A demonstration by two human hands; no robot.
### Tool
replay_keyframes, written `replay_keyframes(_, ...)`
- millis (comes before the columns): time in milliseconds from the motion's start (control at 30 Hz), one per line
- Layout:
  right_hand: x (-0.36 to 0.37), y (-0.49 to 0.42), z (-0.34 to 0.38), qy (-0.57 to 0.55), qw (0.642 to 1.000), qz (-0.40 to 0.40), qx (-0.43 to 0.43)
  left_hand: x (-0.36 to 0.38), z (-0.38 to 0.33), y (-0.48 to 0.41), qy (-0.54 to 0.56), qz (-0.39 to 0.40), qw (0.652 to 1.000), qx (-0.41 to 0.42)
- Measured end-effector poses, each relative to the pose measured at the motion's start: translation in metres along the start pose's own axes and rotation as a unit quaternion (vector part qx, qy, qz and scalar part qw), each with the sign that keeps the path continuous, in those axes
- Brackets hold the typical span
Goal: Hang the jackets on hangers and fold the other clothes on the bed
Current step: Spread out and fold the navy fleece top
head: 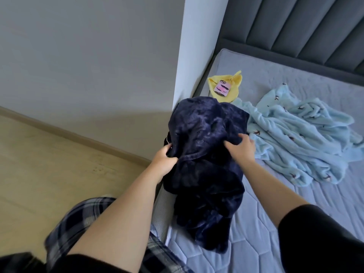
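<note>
Head view: I see the left hand (163, 158) and right hand (239, 147) both clutching the navy fleece garment (206, 123); a light-blue blanket (295, 138) lies at three o'clock.

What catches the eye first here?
The dark navy fleece garment dominates the centre, bunched at the left edge of the mattress and gripped by the left hand and right hand. Right of it, a pale blue fleece lies crumpled. Beyond, near the wall corner, a pink phone rests on a yellow cloth.
</note>
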State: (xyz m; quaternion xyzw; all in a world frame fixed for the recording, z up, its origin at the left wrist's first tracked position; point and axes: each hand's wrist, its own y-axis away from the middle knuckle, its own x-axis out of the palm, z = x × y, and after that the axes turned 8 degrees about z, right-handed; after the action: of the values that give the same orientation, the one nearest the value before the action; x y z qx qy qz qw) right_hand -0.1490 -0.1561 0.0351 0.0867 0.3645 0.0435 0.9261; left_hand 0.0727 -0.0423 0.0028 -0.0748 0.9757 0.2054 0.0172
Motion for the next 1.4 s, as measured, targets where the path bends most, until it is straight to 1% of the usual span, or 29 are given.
replay_keyframes(67,0.015,0.000,-0.022,-0.126,0.979,0.053,0.152,0.001,-0.002,0.003,0.002,-0.043,0.999,-0.004)
replay_keyframes(100,0.022,0.002,-0.028,-0.178,0.962,0.092,0.183,0.000,-0.003,0.005,0.020,-0.084,0.996,-0.007)
replay_keyframes(200,0.024,0.003,-0.012,-0.270,0.938,0.133,0.171,-0.007,-0.003,0.011,0.072,-0.156,0.985,-0.023)
replay_keyframes(267,0.008,0.002,0.023,-0.290,0.951,0.057,0.088,-0.010,-0.003,0.014,0.067,-0.103,0.992,-0.028)
replay_keyframes(333,-0.020,0.004,0.064,-0.286,0.956,-0.067,-0.008,-0.007,-0.004,0.020,0.079,0.027,0.996,-0.014)
replay_keyframes(433,-0.071,0.026,0.129,-0.256,0.913,-0.242,-0.207,0.005,-0.002,0.029,0.052,0.229,0.971,-0.032)
replay_keyframes(500,-0.098,0.041,0.167,-0.216,0.884,-0.276,-0.310,0.011,0.001,0.030,-0.026,0.268,0.961,-0.062)
replay_keyframes(567,-0.100,0.050,0.189,-0.088,0.901,-0.216,-0.367,0.011,0.001,0.024,-0.076,0.164,0.980,-0.083)
replay_keyframes(600,-0.092,0.050,0.192,0.030,0.912,-0.164,-0.374,0.009,0.000,0.022,-0.012,0.081,0.992,-0.099)
replay_keyframes(633,-0.079,0.052,0.191,0.159,0.905,-0.102,-0.381,0.005,-0.004,0.022,0.104,0.005,0.988,-0.115)
replay_keyframes(667,-0.063,0.056,0.187,0.283,0.881,-0.016,-0.379,0.000,-0.007,0.022,0.218,-0.059,0.968,-0.111)
replay_keyframes(700,-0.044,0.062,0.178,0.394,0.839,0.101,-0.362,-0.008,-0.009,0.022,0.306,-0.117,0.940,-0.092)
replay_keyframes(767,-0.011,0.074,0.153,0.503,0.734,0.338,-0.307,-0.025,-0.008,0.022,0.369,-0.200,0.905,-0.063)
replay_keyframes(800,-0.001,0.080,0.140,0.481,0.721,0.405,-0.292,-0.032,-0.006,0.022,0.376,-0.222,0.898,-0.052)
replay_keyframes(833,0.006,0.082,0.128,0.412,0.752,0.420,-0.296,-0.037,-0.004,0.023,0.379,-0.233,0.894,-0.048)
replay_keyframes(867,0.011,0.080,0.119,0.313,0.810,0.378,-0.321,-0.039,-0.003,0.023,0.375,-0.234,0.896,-0.049)
replay_keyframes(900,0.015,0.071,0.110,0.233,0.866,0.263,-0.356,-0.040,-0.002,0.023,0.371,-0.228,0.899,-0.052)
replay_keyframes(933,0.018,0.063,0.102,0.209,0.896,0.125,-0.370,-0.040,-0.003,0.023,0.364,-0.221,0.903,-0.055)
replay_keyframes(967,0.019,0.054,0.093,0.248,0.900,0.015,-0.358,-0.038,-0.004,0.024,0.352,-0.211,0.910,-0.056)
replay_keyframes(1000,0.021,0.046,0.081,0.301,0.901,-0.023,-0.312,-0.036,-0.005,0.024,0.335,-0.201,0.919,-0.055)
replay_keyframes(1067,0.030,0.043,0.057,0.351,0.918,0.104,-0.151,-0.030,-0.008,0.024,0.290,-0.181,0.939,-0.045)
replay_keyframes(1100,0.036,0.047,0.046,0.360,0.910,0.180,-0.100,-0.027,-0.009,0.023,0.262,-0.169,0.950,-0.029)
replay_keyframes(1133,0.043,0.051,0.039,0.369,0.894,0.239,-0.091,-0.022,-0.011,0.022,0.228,-0.159,0.961,-0.009)
replay_keyframes(1200,0.051,0.060,0.036,0.385,0.852,0.319,-0.153,-0.013,-0.011,0.026,0.092,-0.181,0.977,0.059)
replay_keyframes(1233,0.051,0.064,0.040,0.387,0.823,0.375,-0.178,-0.010,-0.011,0.029,-0.031,-0.220,0.968,0.114)
replay_keyframes(1300,0.044,0.068,0.052,0.370,0.755,0.508,-0.185,-0.005,-0.013,0.033,-0.271,-0.282,0.891,0.232)
replay_keyframes(1333,0.038,0.067,0.057,0.345,0.729,0.566,-0.173,-0.004,-0.014,0.035,-0.341,-0.286,0.854,0.269)
replay_keyframes(1367,0.030,0.064,0.062,0.281,0.733,0.601,-0.150,-0.004,-0.015,0.037,-0.386,-0.280,0.832,0.283)
replay_keyframes(1400,0.023,0.060,0.066,0.180,0.772,0.597,-0.121,-0.005,-0.014,0.037,-0.423,-0.265,0.822,0.273)
